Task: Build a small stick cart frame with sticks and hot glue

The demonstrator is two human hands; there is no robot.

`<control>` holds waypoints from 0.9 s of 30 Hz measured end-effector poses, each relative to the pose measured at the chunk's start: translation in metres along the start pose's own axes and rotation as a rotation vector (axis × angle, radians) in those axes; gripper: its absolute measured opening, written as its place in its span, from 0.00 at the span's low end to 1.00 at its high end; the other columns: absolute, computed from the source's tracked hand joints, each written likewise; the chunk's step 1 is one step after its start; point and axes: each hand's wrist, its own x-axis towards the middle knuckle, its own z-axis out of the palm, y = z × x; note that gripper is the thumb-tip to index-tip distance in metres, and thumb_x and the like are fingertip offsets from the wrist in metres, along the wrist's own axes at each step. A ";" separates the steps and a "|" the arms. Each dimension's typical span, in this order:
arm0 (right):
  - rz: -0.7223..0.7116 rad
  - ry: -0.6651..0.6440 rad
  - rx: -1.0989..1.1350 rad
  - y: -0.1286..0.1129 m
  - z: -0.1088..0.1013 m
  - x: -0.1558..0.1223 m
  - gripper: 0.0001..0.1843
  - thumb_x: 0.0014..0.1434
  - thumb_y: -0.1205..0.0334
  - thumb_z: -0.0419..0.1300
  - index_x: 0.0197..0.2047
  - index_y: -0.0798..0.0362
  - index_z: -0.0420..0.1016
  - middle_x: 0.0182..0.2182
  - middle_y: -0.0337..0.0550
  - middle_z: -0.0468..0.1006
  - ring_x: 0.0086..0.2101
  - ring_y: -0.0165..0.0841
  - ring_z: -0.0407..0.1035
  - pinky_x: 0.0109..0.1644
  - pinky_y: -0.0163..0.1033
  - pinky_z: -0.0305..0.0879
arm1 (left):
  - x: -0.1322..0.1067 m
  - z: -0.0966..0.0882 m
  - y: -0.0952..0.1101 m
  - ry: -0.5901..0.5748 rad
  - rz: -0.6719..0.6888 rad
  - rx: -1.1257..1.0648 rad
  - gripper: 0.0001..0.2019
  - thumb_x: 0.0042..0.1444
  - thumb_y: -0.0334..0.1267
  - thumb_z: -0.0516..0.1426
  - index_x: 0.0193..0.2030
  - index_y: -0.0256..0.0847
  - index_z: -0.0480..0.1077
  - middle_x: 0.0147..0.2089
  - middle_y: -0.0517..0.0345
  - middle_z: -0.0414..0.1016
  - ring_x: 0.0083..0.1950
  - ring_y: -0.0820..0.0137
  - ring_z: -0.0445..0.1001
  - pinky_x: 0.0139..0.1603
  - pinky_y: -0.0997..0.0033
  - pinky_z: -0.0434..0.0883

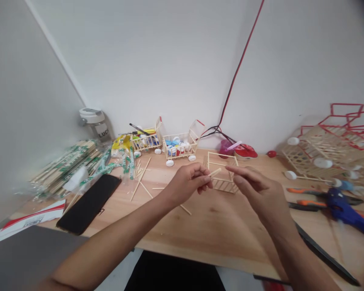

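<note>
Stick in my fingertips

My left hand pinches it between thumb and fingers; my right hand, half open beside it, looks empty. Behind stands the slatted frame on the desk. I'd grip lightly, lest thin wood snap.

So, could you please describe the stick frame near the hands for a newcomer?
On the wooden table, look just beyond the gap between the left hand and right hand. The small box-shaped frame of pale sticks is there, partly hidden by the right hand. Unlike the cart to its left, it shows no white wheels or red handle.
</note>
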 end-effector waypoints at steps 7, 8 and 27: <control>0.094 -0.037 0.112 -0.015 0.006 0.003 0.09 0.55 0.52 0.65 0.34 0.47 0.83 0.31 0.42 0.81 0.35 0.37 0.76 0.40 0.41 0.72 | 0.007 0.026 0.003 0.032 0.017 -0.115 0.06 0.53 0.34 0.62 0.33 0.34 0.70 0.28 0.58 0.74 0.24 0.78 0.68 0.26 0.77 0.66; 0.112 -0.035 0.114 -0.015 0.006 0.004 0.10 0.55 0.51 0.65 0.34 0.48 0.83 0.29 0.41 0.81 0.34 0.37 0.76 0.39 0.41 0.72 | 0.009 0.026 0.003 0.034 0.013 -0.127 0.06 0.53 0.34 0.63 0.33 0.34 0.71 0.28 0.58 0.75 0.24 0.78 0.68 0.26 0.77 0.67; 0.139 0.007 -0.221 0.087 -0.009 0.111 0.14 0.54 0.48 0.65 0.34 0.50 0.84 0.29 0.39 0.82 0.30 0.33 0.72 0.34 0.36 0.62 | 0.037 -0.020 -0.030 0.339 0.003 0.125 0.08 0.55 0.28 0.56 0.37 0.34 0.77 0.31 0.56 0.78 0.28 0.76 0.70 0.28 0.78 0.66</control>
